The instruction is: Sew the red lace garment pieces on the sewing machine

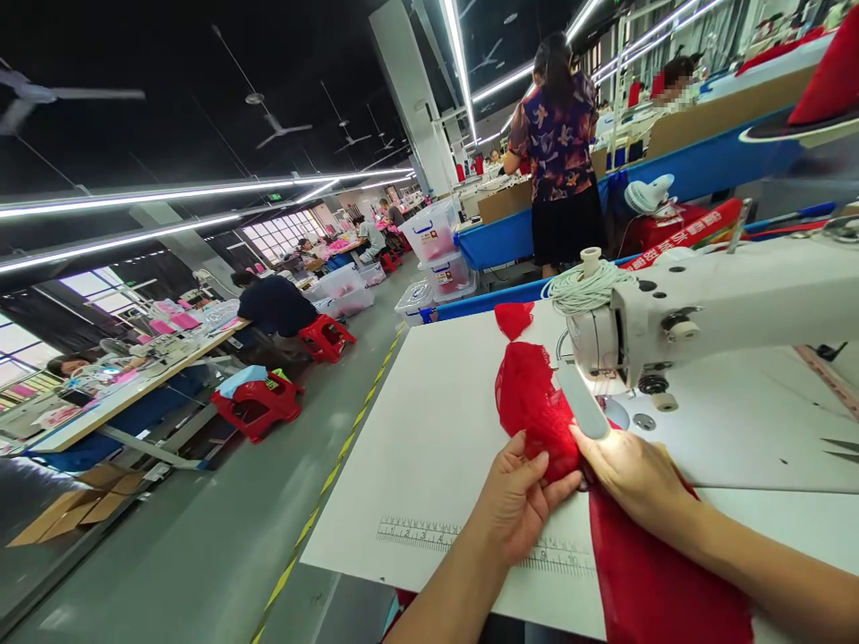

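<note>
A piece of sheer red fabric (537, 394) lies bunched on the white sewing table (376, 429), left of the sewing machine's (738, 295) lit needle area. My left hand (520, 501) pinches the near edge of this fabric between thumb and fingers. Close beside it, my right hand (634, 474) is closed on the fabric just in front of the machine head, its fingertips partly hidden by a pale flat plate (581, 398). More red cloth (661, 572) runs from under my right hand over the table's front edge. A small separate-looking red piece (514, 319) lies farther back.
A printed ruler scale (416, 532) marks the table's front. Scissor blades (842, 447) lie at the right edge. Pale cord (587, 284) is coiled on the machine head. Beyond stand a person (560, 143), stacked plastic bins (443, 259) and a red stool (259, 407) across the aisle.
</note>
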Demonstrator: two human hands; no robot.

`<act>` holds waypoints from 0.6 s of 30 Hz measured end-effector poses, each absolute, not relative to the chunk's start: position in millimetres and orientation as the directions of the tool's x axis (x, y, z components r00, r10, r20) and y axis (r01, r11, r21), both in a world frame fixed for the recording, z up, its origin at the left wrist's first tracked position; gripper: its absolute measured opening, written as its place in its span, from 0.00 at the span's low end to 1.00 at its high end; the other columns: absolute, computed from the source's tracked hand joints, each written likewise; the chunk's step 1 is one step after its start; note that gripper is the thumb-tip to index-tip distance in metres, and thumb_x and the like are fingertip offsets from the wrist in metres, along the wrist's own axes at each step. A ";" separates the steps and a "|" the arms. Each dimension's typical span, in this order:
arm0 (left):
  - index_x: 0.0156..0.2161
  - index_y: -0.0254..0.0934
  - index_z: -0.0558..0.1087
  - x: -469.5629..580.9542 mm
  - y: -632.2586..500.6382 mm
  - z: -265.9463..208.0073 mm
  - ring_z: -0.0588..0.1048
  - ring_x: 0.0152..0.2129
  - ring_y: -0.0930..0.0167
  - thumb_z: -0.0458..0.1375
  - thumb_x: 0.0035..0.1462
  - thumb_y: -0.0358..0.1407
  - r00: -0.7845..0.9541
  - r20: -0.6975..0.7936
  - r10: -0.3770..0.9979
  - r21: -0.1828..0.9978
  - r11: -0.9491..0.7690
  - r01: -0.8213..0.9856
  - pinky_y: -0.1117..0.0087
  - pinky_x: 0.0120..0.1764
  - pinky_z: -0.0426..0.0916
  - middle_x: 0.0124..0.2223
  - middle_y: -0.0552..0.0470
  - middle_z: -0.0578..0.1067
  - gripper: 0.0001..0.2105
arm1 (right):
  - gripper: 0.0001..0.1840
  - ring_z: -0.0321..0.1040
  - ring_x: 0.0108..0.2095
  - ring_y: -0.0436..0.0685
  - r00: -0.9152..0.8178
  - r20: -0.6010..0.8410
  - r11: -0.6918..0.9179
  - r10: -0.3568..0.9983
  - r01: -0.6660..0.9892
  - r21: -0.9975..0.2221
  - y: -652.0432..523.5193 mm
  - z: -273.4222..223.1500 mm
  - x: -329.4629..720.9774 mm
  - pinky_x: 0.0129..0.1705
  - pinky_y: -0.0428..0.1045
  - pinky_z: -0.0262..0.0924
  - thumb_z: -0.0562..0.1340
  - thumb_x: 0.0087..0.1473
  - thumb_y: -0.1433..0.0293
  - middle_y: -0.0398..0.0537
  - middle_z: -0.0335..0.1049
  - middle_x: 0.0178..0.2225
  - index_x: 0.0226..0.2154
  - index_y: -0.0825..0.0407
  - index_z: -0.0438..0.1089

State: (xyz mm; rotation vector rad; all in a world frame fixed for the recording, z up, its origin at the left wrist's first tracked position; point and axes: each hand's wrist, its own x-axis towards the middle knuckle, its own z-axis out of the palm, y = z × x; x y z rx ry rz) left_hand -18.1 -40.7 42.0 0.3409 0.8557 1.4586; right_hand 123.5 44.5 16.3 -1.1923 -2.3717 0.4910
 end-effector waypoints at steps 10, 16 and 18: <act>0.37 0.35 0.70 -10.4 -34.8 39.7 0.81 0.35 0.65 0.68 0.51 0.28 -0.158 -0.423 0.892 0.634 0.166 -0.755 0.58 0.45 0.74 0.34 0.46 0.81 0.11 | 0.10 0.66 0.24 0.53 -0.466 -0.042 0.341 0.884 0.702 -0.625 43.9 41.4 125.4 0.29 0.47 0.49 0.48 0.59 0.77 0.38 0.71 0.22 0.37 0.49 0.60; 0.34 0.31 0.74 -5.8 -34.0 41.9 0.80 0.34 0.68 0.72 0.45 0.28 -0.161 -0.393 0.905 0.656 0.153 -0.739 0.67 0.43 0.74 0.34 0.46 0.80 0.13 | 0.09 0.64 0.18 0.52 -0.449 0.061 0.395 0.891 0.702 -0.592 48.4 26.9 124.4 0.24 0.46 0.45 0.50 0.55 0.76 0.37 0.67 0.18 0.35 0.49 0.61; 0.33 0.30 0.75 -8.9 -31.4 43.9 0.79 0.32 0.71 0.73 0.44 0.30 -0.174 -0.367 0.914 0.683 0.137 -0.717 0.71 0.40 0.74 0.35 0.46 0.80 0.13 | 0.07 0.62 0.16 0.51 -0.462 0.174 0.472 0.870 0.674 -0.568 45.3 22.2 123.8 0.23 0.46 0.46 0.51 0.56 0.76 0.37 0.64 0.16 0.33 0.49 0.61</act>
